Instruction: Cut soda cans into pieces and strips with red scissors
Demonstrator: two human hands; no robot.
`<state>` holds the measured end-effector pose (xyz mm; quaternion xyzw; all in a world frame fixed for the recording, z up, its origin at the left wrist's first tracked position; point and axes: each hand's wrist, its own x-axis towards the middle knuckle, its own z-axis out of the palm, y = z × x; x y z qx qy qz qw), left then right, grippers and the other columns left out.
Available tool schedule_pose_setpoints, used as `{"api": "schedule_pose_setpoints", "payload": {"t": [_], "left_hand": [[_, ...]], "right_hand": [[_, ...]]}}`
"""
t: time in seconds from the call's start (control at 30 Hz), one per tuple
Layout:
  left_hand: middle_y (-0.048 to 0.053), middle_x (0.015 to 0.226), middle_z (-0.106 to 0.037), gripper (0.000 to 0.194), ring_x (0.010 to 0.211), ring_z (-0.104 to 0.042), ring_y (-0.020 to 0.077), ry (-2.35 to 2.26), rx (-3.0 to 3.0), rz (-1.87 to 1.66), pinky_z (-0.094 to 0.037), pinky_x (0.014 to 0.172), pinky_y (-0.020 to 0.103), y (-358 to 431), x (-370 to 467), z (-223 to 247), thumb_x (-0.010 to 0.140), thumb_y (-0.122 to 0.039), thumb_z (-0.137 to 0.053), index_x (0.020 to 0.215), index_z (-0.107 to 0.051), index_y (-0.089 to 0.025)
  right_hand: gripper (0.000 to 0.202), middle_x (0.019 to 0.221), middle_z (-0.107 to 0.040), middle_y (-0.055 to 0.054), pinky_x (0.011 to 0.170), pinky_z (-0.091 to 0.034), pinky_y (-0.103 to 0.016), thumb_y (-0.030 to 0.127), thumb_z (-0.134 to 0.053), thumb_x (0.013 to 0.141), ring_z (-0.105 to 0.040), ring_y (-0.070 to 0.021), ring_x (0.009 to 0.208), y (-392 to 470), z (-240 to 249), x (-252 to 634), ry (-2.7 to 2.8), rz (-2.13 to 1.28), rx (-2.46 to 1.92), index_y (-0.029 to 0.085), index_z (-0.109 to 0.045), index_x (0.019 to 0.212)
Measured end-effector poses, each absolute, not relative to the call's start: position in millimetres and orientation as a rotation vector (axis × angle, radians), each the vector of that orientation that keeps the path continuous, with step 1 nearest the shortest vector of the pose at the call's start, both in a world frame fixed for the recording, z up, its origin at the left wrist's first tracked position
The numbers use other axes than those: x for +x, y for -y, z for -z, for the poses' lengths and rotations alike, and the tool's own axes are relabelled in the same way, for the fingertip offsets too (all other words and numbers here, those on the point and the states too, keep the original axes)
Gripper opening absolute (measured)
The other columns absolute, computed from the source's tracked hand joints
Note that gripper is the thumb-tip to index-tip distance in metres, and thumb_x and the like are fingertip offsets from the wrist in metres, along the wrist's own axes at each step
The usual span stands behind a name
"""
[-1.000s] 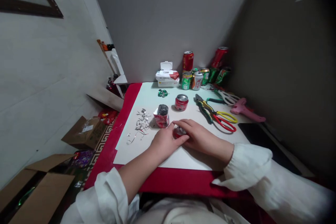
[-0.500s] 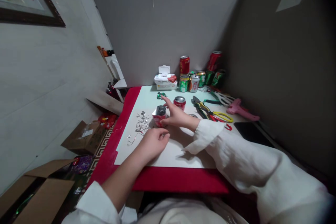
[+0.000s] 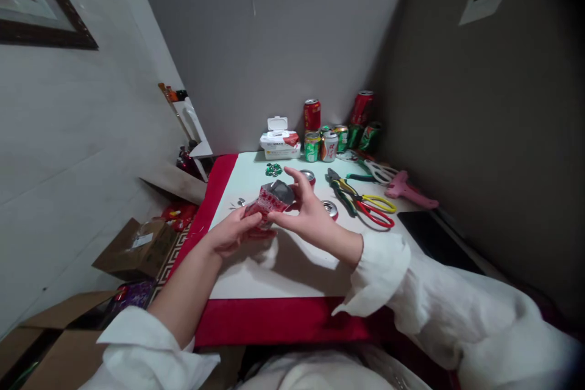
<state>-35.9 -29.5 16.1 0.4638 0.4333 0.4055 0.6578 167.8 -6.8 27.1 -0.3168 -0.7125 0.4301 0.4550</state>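
Note:
A cut red can [image 3: 269, 200] with a ragged silvery edge and a dark grey inside hangs tilted above the white board. My left hand [image 3: 235, 230] is closed round its lower left part. On the right side of the can, my right hand [image 3: 304, 210] has thumb and fingers curved round it and touching it. Behind my right hand stands another red can piece [image 3: 308, 178], partly hidden. A can end with a red rim [image 3: 329, 209] lies just right of my right hand. Silvery scraps [image 3: 241, 202] show beyond my left hand.
Green scraps [image 3: 273, 169] lie further back. Pliers [image 3: 342, 189], red-and-yellow-handled scissors [image 3: 377, 210], a pink glue gun [image 3: 411, 190] and a black slab [image 3: 436, 241] are at right. Cans [image 3: 329, 146] and a wipes pack [image 3: 281, 145] line the back.
The cut can has been lifted off the board and tilted. My left hand has moved up to grip it, and my right hand stays on it. The view has shifted slightly.

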Motion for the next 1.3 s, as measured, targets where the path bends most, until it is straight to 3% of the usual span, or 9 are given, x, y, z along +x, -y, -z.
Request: {"api": "schedule_pose_setpoints", "payload": {"t": [0.17,0.23,0.33,0.5,0.7,0.9,0.97,1.1,1.3], "left_hand": [[0.009,0.111,-0.076,0.061,0.101,-0.072,0.0312,-0.872,0.881,-1.038,-0.055,0.097,0.049,23,-39,-10,0.066,-0.053,-0.087,0.115,-0.069,-0.022],[0.008,0.115,-0.076,0.064,0.105,-0.072,0.0342,-0.850,0.854,-1.055,-0.053,0.101,0.053,22,-46,-10,0.066,-0.054,-0.087,0.119,-0.067,-0.023],[0.005,0.115,-0.076,0.064,0.109,-0.072,0.0347,-0.842,0.807,-1.119,-0.048,0.107,0.055,19,-62,-6,0.066,-0.051,-0.086,0.120,-0.065,-0.026],[0.007,0.116,-0.075,0.067,0.118,-0.067,0.0382,-0.799,0.799,-1.154,-0.045,0.111,0.056,13,-77,2,0.061,-0.048,-0.087,0.119,-0.065,-0.025],[0.009,0.126,-0.072,0.070,0.120,-0.067,0.0382,-0.684,0.868,-1.095,-0.049,0.106,0.052,13,-81,5,0.066,-0.034,-0.081,0.132,-0.060,-0.024],[0.014,0.128,-0.071,0.073,0.128,-0.062,0.0369,-0.571,0.921,-1.069,-0.055,0.096,0.041,14,-93,13,0.063,-0.016,-0.078,0.134,-0.059,-0.019],[0.014,0.126,-0.072,0.076,0.124,-0.065,0.0351,-0.604,0.926,-1.069,-0.056,0.095,0.040,13,-92,13,0.060,-0.013,-0.077,0.134,-0.060,-0.019],[0.010,0.120,-0.075,0.087,0.108,-0.071,0.0309,-0.655,0.935,-1.075,-0.059,0.089,0.040,10,-84,10,0.050,-0.003,-0.072,0.134,-0.060,-0.020],[0.011,0.111,-0.077,0.084,0.094,-0.072,0.0268,-0.695,0.975,-1.125,-0.059,0.075,0.031,12,-78,7,0.043,0.000,-0.066,0.126,-0.067,-0.012]], "right_hand": [[0.098,0.141,-0.055,-0.016,0.098,-0.054,-0.042,0.039,-0.080,0.079,-0.058,-0.0269,0.125,10,-32,179,1.809,-1.006,-0.749,0.025,-0.022,0.157],[0.075,0.138,-0.058,-0.014,0.094,-0.054,-0.041,0.040,-0.072,0.087,-0.060,-0.0263,0.123,-1,-38,210,1.966,-0.855,-0.762,0.026,-0.037,0.152],[0.020,0.110,-0.071,-0.012,0.088,-0.052,-0.044,0.030,-0.055,0.097,-0.068,-0.0269,0.100,-29,-35,280,2.203,-0.369,-1.131,0.021,-0.071,0.105],[0.013,0.061,-0.065,-0.010,0.057,-0.040,-0.036,0.017,-0.070,0.083,-0.061,-0.0220,0.054,-59,4,374,2.343,-0.093,-1.623,0.020,-0.068,0.070],[0.007,0.082,-0.073,-0.016,0.066,-0.042,-0.038,0.014,-0.063,0.080,-0.066,-0.0275,0.073,-60,23,378,2.364,-0.157,-1.609,0.021,-0.065,0.080],[0.016,0.081,-0.065,-0.013,0.066,-0.042,-0.040,0.034,-0.064,0.077,-0.061,-0.0294,0.074,-56,-8,378,2.133,-0.124,-1.733,0.021,-0.058,0.084],[0.029,0.081,-0.063,-0.008,0.065,-0.044,-0.037,0.043,-0.065,0.079,-0.058,-0.0247,0.071,-42,-25,368,1.901,-0.384,-1.702,0.021,-0.059,0.096],[0.038,0.072,-0.055,-0.002,0.060,-0.045,-0.031,0.054,-0.073,0.078,-0.050,-0.0157,0.062,-4,-52,318,1.798,-1.353,-1.313,0.019,-0.062,0.088],[0.052,0.085,-0.058,-0.005,0.068,-0.048,-0.031,0.062,-0.063,0.083,-0.051,-0.0170,0.072,25,-79,253,2.315,-1.503,-0.986,0.017,-0.066,0.108]]}}
